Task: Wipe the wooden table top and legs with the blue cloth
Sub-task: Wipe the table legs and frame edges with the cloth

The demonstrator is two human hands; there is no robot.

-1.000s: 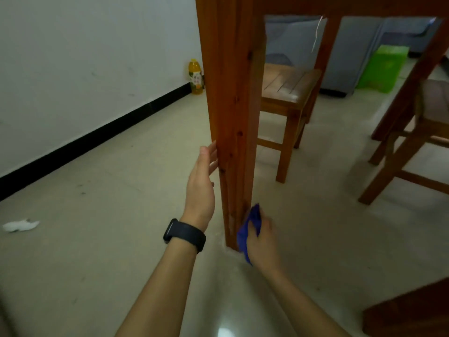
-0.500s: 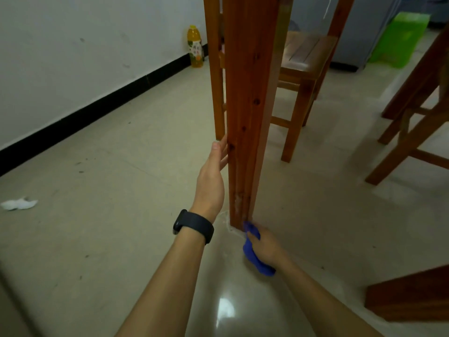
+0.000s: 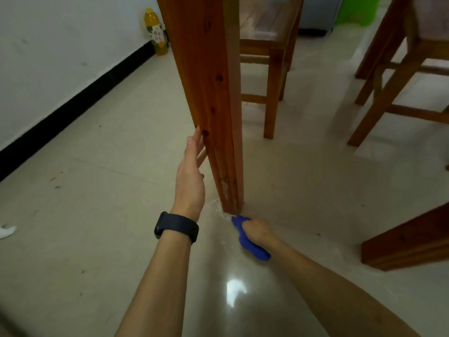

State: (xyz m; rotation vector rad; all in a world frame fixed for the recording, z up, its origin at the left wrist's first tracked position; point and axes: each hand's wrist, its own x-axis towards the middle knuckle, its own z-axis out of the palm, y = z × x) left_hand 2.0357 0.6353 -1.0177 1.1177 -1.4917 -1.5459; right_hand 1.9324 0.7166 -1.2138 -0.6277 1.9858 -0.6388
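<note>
A thick reddish wooden table leg (image 3: pixel 213 100) stands on the tiled floor in the middle of the view; the table top is out of frame. My right hand (image 3: pixel 256 231) grips the bunched blue cloth (image 3: pixel 250 244) on the floor, right at the foot of the leg. My left hand (image 3: pixel 190 176), with a black band on the wrist, rests with straight fingers against the leg's left face, a little above the floor.
A wooden chair (image 3: pixel 267 52) stands just behind the leg, another chair (image 3: pixel 401 69) at the right. A second table leg (image 3: pixel 410 237) juts in at the lower right. A yellow bottle (image 3: pixel 156 32) stands by the wall, a white scrap (image 3: pixel 7 231) lies far left.
My right hand with the cloth slid down the leg's lower part to the floor at its foot. My left hand stayed on the leg. The view tilted further down.
</note>
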